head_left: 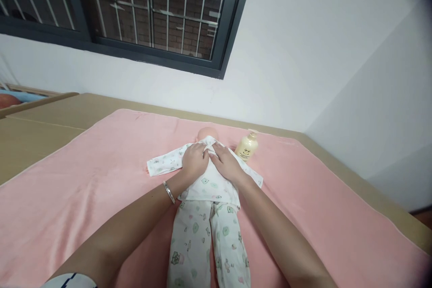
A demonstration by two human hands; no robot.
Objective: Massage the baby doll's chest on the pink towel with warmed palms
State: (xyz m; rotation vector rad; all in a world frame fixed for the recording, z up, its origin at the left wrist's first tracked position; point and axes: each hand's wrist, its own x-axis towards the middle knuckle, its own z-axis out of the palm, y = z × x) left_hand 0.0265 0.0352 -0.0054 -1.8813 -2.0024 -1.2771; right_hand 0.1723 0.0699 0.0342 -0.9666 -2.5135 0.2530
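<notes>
A baby doll (207,133) lies on a pink blanket, its head at the far end and its sleeves stretched out to both sides. It wears a white printed baby shirt (211,184) and matching baby pants (194,234). At the collar, my left hand (195,159) has its fingers curled on the shirt cloth; a silver bangle circles that wrist. My right hand (225,162) meets it from the other side, thumb and fingers closed on the shirt's neckline. The cloth peaks between the two hands. My fingers partly hide the front of the collar.
A cream pump bottle (247,146) stands beside the doll's right-hand sleeve. The pink blanket (101,189) covers much of a wooden surface (84,108) against a white wall. Above is a dark-framed barred window (151,9). A reddish object (8,100) shows at the far left.
</notes>
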